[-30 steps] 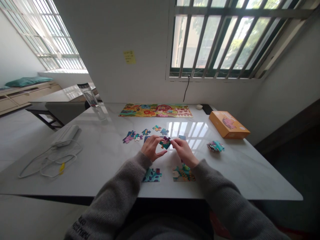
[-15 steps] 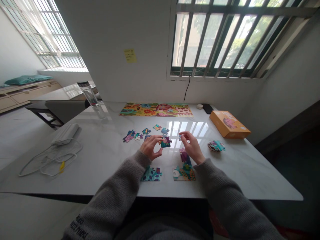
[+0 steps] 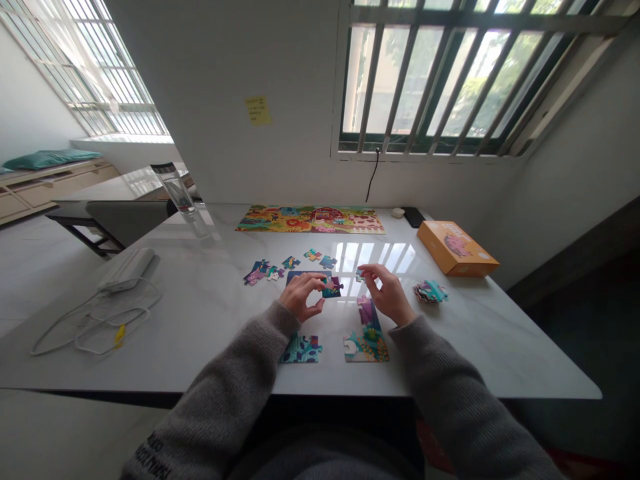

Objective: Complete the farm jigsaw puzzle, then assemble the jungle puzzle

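My left hand (image 3: 301, 295) is curved over a partly joined puzzle section (image 3: 333, 287), its thumb and fingers apart. Its fingertips are at the section's dark upper part; whether they touch it I cannot tell. Between the thumb and forefinger of my right hand (image 3: 384, 291) is a small puzzle piece (image 3: 359, 274), mostly covered by the fingers. Below the right hand lies a joined corner section (image 3: 369, 342) with purple, green and orange patterns. A teal leafy section (image 3: 302, 349) lies near my left sleeve. Several loose puzzle pieces (image 3: 291, 263) are scattered beyond the left hand.
A stack of puzzle pieces (image 3: 431, 291) sits at right, near an orange box (image 3: 457, 249). The long picture strip (image 3: 310, 220) lies at the back beside a black phone (image 3: 414, 217). At left are a glass bottle (image 3: 175, 188) and a white device with cable (image 3: 127, 270).
The left hand's fingers have shifted slightly, and more of the dark puzzle section shows beyond them. The right hand keeps its pinch on the small piece. The whole view has shifted slightly.
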A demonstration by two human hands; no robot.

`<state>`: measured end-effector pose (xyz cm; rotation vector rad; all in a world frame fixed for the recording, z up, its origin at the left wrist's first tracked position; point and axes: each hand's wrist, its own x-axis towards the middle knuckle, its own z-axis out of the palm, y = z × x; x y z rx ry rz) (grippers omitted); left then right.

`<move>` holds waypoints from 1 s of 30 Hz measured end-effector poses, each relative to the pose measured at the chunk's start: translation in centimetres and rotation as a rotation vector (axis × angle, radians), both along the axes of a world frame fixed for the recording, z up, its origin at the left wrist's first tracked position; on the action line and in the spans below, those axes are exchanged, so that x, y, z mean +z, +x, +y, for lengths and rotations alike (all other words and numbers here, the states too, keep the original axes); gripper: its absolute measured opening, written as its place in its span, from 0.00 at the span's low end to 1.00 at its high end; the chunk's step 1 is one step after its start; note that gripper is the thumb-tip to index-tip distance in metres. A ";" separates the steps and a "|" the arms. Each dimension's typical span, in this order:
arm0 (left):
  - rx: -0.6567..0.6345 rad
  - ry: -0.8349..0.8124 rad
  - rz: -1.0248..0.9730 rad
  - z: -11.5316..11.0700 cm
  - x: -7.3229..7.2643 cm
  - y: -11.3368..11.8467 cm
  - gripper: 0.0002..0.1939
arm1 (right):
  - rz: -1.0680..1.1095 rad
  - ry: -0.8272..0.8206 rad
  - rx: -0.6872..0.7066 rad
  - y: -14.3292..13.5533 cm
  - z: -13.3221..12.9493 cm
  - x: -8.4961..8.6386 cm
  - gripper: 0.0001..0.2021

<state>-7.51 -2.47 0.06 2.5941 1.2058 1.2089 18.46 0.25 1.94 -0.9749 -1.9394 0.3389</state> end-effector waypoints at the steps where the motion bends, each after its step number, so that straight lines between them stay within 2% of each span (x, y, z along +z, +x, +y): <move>1: -0.003 -0.002 -0.003 0.0 0.0 0.0 0.10 | 0.001 0.003 0.000 0.1 0.0 0.1 0.11; 9: -0.058 -0.077 -0.005 -0.1 -0.5 0.0 0.12 | -0.030 -0.007 0.037 0.1 -0.2 -0.1 0.11; 17: -0.117 -0.149 -0.090 -0.4 0.0 0.2 0.11 | -0.156 -0.029 0.323 -1.5 -1.9 0.0 0.16; 24: -0.194 -0.165 -0.155 -0.3 0.0 0.2 0.12 | -0.121 -0.047 0.387 -1.9 -2.0 -0.5 0.15; 28: -0.138 -0.197 -0.207 -0.8 0.9 -0.2 0.19 | -0.082 -0.080 0.380 -2.0 -2.7 -0.6 0.15; 30: -0.073 -0.202 -0.249 -1.0 1.4 -0.5 0.18 | -0.129 -0.086 0.375 -2.1 -3.5 -0.6 0.15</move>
